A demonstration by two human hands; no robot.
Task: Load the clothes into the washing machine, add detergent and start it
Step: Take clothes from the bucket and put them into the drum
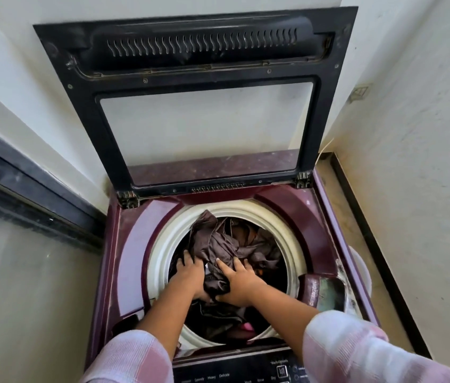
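A maroon top-loading washing machine (132, 244) stands with its black glass lid (80, 111) raised against the wall. Crumpled brown clothes (226, 239) fill the drum inside the white tub ring (163, 244). Both my hands are down in the drum. My left hand (189, 275) presses on the left side of the pile, fingertips sunk into the fabric. My right hand (239, 280) lies on the brown cloth with fingers spread. A fold of cloth bunches between the two hands and hides my thumbs. Something pink (247, 326) shows low in the drum.
The detergent compartment (326, 294) sits at the machine's right front corner. The control panel (246, 374) runs along the near edge. Walls close in behind and to the right, a dark-framed glass door (25, 200) to the left. A white tub (362, 269) stands beside the machine.
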